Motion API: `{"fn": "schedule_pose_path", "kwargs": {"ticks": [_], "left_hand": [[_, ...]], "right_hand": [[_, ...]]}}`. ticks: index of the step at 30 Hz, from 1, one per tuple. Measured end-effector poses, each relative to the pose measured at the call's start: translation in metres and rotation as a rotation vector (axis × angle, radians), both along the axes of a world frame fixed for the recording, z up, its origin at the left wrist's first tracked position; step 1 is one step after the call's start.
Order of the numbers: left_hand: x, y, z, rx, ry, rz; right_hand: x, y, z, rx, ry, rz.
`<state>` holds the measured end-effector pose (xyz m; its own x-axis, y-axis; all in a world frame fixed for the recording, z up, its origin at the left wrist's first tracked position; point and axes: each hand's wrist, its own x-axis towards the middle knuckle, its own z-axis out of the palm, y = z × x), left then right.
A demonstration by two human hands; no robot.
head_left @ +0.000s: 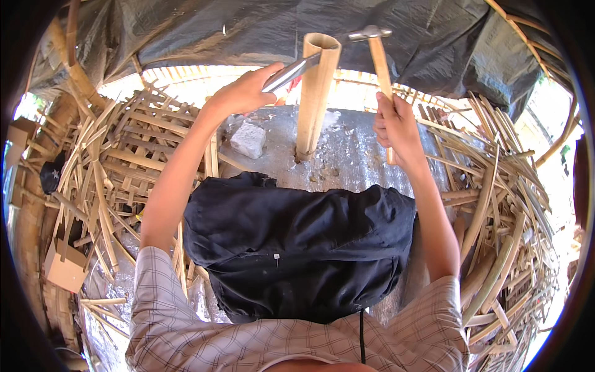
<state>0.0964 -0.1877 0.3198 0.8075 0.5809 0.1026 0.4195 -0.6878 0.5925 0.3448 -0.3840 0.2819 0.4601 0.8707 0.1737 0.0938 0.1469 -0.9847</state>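
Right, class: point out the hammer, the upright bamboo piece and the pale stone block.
hammer (379, 59), head view, on its wooden handle above the right hand.
bamboo piece (315, 93), head view, mid-length of the upright stem.
stone block (248, 140), head view, on its top face.

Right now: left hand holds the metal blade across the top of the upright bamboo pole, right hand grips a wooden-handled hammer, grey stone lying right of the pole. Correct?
One error: in the head view the grey stone lies left of the upright bamboo pole, not right. The left hand does hold the metal blade across the pole's top, and the right hand grips the wooden-handled hammer.
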Motion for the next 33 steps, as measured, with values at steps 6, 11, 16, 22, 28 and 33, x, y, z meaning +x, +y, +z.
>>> {"fn": "schedule_pose_path", "kwargs": {"ticks": [6, 11, 16, 22, 28, 33], "left_hand": [[0.016, 0.011, 0.002, 0.433, 0.147, -0.206], [0.052, -0.002, 0.004, 0.65, 0.173, -0.079], [0.073, 0.031, -0.005, 0.595, 0.136, -0.019], [0.067, 0.044, -0.003, 0.634, 0.219, -0.057], [0.056, 0.056, -0.001, 0.493, 0.239, -0.027], [0.035, 0.061, -0.006, 0.533, 0.151, -0.037]], "right_hand": [[0.002, -0.023, -0.005, 0.131, 0.084, -0.166], [0.007, -0.055, -0.012, 0.071, 0.052, -0.224], [0.032, -0.06, -0.011, 0.061, -0.361, -0.342], [0.042, -0.011, 0.006, 0.324, -0.626, -0.313], [0.053, 0.024, 0.004, 0.354, -0.477, 0.01], [0.035, 0.036, 0.013, 0.297, -0.685, -0.037]]}}
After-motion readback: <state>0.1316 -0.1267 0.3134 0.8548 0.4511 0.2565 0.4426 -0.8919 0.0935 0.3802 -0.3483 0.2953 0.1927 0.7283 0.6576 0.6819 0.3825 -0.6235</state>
